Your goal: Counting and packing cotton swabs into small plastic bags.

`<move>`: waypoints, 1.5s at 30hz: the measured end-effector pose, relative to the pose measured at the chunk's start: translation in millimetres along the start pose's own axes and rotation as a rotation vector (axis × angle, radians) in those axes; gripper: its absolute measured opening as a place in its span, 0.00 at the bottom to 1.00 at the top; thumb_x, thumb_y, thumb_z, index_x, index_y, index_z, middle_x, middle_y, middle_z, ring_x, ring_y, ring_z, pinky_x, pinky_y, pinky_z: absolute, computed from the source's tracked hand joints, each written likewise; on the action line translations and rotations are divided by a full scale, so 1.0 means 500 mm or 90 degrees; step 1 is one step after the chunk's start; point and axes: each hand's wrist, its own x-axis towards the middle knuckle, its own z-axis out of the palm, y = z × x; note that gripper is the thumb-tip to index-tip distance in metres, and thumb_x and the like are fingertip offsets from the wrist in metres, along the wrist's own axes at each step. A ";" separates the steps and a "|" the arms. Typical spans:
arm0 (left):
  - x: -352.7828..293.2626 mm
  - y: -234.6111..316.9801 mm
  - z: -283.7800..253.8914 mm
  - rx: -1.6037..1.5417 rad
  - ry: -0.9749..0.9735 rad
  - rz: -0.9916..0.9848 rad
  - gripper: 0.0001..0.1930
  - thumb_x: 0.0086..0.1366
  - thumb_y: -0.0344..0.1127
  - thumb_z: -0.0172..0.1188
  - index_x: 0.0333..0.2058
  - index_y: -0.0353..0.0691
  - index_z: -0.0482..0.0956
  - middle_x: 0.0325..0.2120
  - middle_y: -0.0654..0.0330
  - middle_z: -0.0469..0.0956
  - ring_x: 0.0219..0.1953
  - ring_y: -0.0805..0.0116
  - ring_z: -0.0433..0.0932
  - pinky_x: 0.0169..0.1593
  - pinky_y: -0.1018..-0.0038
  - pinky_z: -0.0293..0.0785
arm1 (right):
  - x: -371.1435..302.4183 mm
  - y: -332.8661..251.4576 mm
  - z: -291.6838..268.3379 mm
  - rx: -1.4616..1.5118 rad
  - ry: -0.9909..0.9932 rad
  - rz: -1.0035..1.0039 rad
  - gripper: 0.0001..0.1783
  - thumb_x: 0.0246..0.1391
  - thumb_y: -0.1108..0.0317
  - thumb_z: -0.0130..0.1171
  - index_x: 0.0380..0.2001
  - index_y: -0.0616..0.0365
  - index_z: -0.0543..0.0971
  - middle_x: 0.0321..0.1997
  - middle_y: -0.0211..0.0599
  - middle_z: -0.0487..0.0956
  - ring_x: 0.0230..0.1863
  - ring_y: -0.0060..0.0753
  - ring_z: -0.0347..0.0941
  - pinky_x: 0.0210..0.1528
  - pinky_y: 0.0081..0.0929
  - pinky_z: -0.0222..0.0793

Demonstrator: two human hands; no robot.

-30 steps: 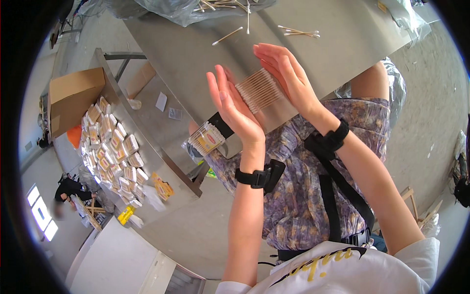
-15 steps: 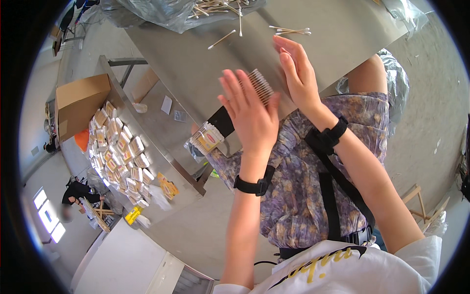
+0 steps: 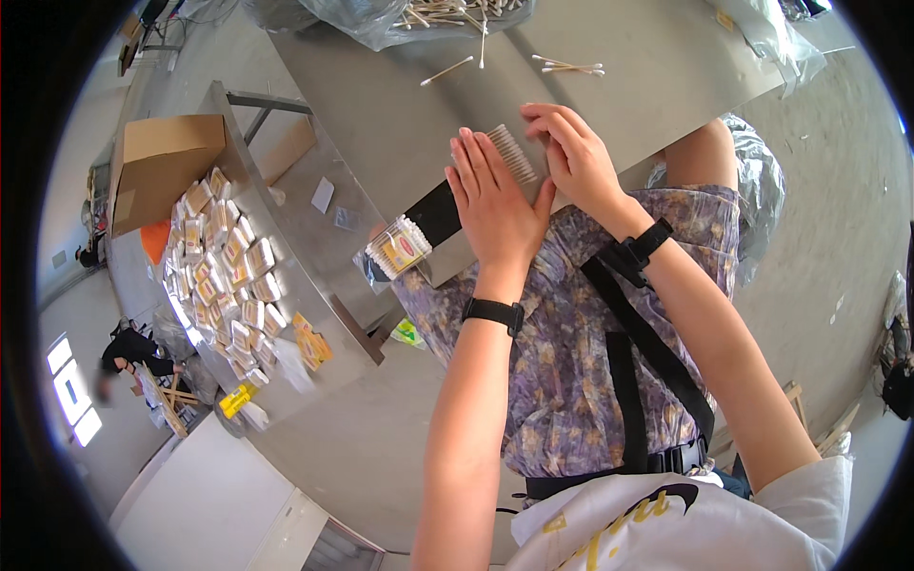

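My left hand [image 3: 497, 214] lies flat, fingers stretched out, over the left part of a row of cotton swabs [image 3: 514, 152] on the grey metal table. The white tips of the row show past its fingertips; the rest is hidden under the hand. My right hand [image 3: 583, 167] is at the row's right end, fingers loosely bent and apart, with nothing seen in them. Left of my left hand a black strip [image 3: 433, 217] lies at the table edge. A clear pack of cotton swabs [image 3: 400, 247] with a yellow and red label is at the strip's outer end.
Loose swabs [image 3: 569, 67] lie farther back on the table, near a grey plastic bag [image 3: 367, 24] with many more. On a lower table to the left are a heap of packed swabs [image 3: 228, 262] and a cardboard box [image 3: 167, 162]. Another person [image 3: 138, 350] is far left.
My right hand has come nearer and its fingers have bent beside the row. My left hand stays over the swabs, its fingers closer together. The whole view has shifted slightly.
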 end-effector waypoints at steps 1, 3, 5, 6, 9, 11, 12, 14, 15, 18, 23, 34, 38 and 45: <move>0.000 -0.001 0.000 0.000 0.001 -0.004 0.48 0.65 0.60 0.56 0.68 0.24 0.52 0.70 0.36 0.51 0.73 0.40 0.48 0.72 0.48 0.47 | -0.004 0.001 0.000 0.010 -0.005 -0.003 0.09 0.48 0.82 0.52 0.32 0.60 0.77 0.52 0.37 0.79 0.53 0.44 0.76 0.52 0.37 0.74; 0.002 0.001 0.002 -0.009 0.008 -0.001 0.48 0.64 0.60 0.55 0.68 0.24 0.52 0.70 0.36 0.51 0.74 0.40 0.48 0.73 0.49 0.47 | 0.002 0.011 -0.001 -0.020 -0.010 -0.072 0.05 0.45 0.82 0.54 0.26 0.60 0.76 0.50 0.36 0.80 0.52 0.42 0.76 0.52 0.37 0.74; 0.004 0.004 0.004 -0.008 0.008 -0.003 0.48 0.65 0.60 0.55 0.68 0.24 0.52 0.70 0.36 0.51 0.74 0.41 0.48 0.73 0.49 0.47 | 0.005 0.020 -0.003 -0.054 -0.013 -0.138 0.04 0.42 0.81 0.55 0.20 0.60 0.75 0.47 0.35 0.81 0.52 0.40 0.76 0.51 0.37 0.74; 0.004 0.003 0.004 -0.001 0.009 -0.004 0.48 0.65 0.60 0.55 0.68 0.24 0.51 0.70 0.37 0.51 0.74 0.41 0.48 0.73 0.49 0.48 | 0.006 0.020 0.000 -0.054 -0.016 -0.142 0.05 0.40 0.81 0.56 0.17 0.60 0.74 0.45 0.34 0.82 0.51 0.39 0.76 0.51 0.37 0.74; 0.003 0.001 0.003 0.000 0.010 -0.009 0.48 0.65 0.61 0.54 0.68 0.24 0.51 0.70 0.37 0.51 0.74 0.42 0.48 0.73 0.49 0.48 | 0.007 0.021 0.002 -0.050 -0.020 -0.143 0.06 0.37 0.80 0.57 0.14 0.59 0.73 0.43 0.32 0.82 0.50 0.38 0.76 0.51 0.36 0.74; 0.005 0.001 0.005 0.000 0.011 -0.011 0.48 0.65 0.61 0.54 0.68 0.25 0.51 0.70 0.37 0.51 0.74 0.42 0.48 0.73 0.49 0.48 | 0.008 0.021 0.002 -0.045 -0.021 -0.140 0.06 0.37 0.80 0.57 0.14 0.59 0.74 0.43 0.31 0.82 0.49 0.37 0.76 0.51 0.35 0.73; 0.006 0.002 0.005 0.002 0.012 -0.010 0.48 0.65 0.61 0.53 0.68 0.25 0.52 0.70 0.37 0.51 0.74 0.42 0.48 0.73 0.49 0.48 | 0.008 0.021 0.002 -0.054 -0.025 -0.140 0.06 0.36 0.80 0.58 0.14 0.59 0.74 0.43 0.31 0.82 0.49 0.36 0.76 0.52 0.34 0.73; 0.007 0.002 0.004 0.001 0.012 -0.012 0.48 0.65 0.61 0.53 0.68 0.25 0.52 0.70 0.37 0.51 0.74 0.42 0.48 0.73 0.49 0.48 | 0.008 0.022 0.002 -0.062 -0.031 -0.139 0.06 0.36 0.80 0.58 0.14 0.58 0.74 0.43 0.31 0.82 0.49 0.36 0.76 0.52 0.34 0.73; 0.006 0.002 0.005 0.001 0.013 -0.011 0.48 0.66 0.62 0.52 0.68 0.25 0.52 0.70 0.37 0.51 0.74 0.42 0.48 0.72 0.49 0.48 | 0.008 0.021 0.002 -0.066 -0.034 -0.143 0.06 0.36 0.80 0.58 0.14 0.58 0.75 0.43 0.31 0.82 0.48 0.36 0.75 0.52 0.33 0.72; 0.005 0.002 0.006 0.005 0.018 -0.012 0.47 0.66 0.62 0.52 0.68 0.25 0.52 0.70 0.37 0.51 0.74 0.43 0.48 0.73 0.49 0.48 | 0.009 0.021 0.001 -0.071 -0.036 -0.159 0.06 0.36 0.80 0.58 0.14 0.58 0.75 0.43 0.30 0.82 0.48 0.35 0.75 0.51 0.33 0.73; 0.004 0.002 0.007 0.002 0.013 -0.015 0.48 0.66 0.62 0.52 0.69 0.25 0.51 0.71 0.37 0.51 0.74 0.43 0.48 0.73 0.50 0.47 | 0.007 0.019 0.003 -0.034 -0.024 -0.127 0.06 0.37 0.81 0.57 0.15 0.59 0.76 0.44 0.30 0.82 0.48 0.35 0.75 0.49 0.32 0.74; 0.006 0.001 0.008 0.029 0.003 -0.013 0.49 0.66 0.63 0.52 0.69 0.25 0.50 0.71 0.38 0.50 0.74 0.44 0.47 0.73 0.51 0.46 | 0.009 0.019 0.004 -0.044 -0.003 -0.104 0.07 0.40 0.82 0.56 0.15 0.58 0.77 0.44 0.31 0.82 0.48 0.35 0.76 0.48 0.31 0.75; 0.006 0.001 0.008 0.024 0.004 -0.014 0.49 0.66 0.63 0.51 0.69 0.25 0.51 0.71 0.38 0.50 0.74 0.44 0.47 0.73 0.51 0.46 | 0.010 0.019 0.002 -0.067 -0.026 -0.124 0.07 0.41 0.81 0.56 0.17 0.58 0.77 0.44 0.31 0.82 0.49 0.36 0.76 0.48 0.32 0.75; 0.006 0.001 0.009 0.015 0.018 -0.011 0.48 0.66 0.62 0.51 0.68 0.24 0.53 0.70 0.37 0.52 0.74 0.44 0.49 0.73 0.51 0.48 | 0.010 0.014 0.007 -0.073 0.010 -0.089 0.07 0.43 0.81 0.55 0.20 0.58 0.79 0.46 0.30 0.81 0.50 0.37 0.75 0.50 0.33 0.74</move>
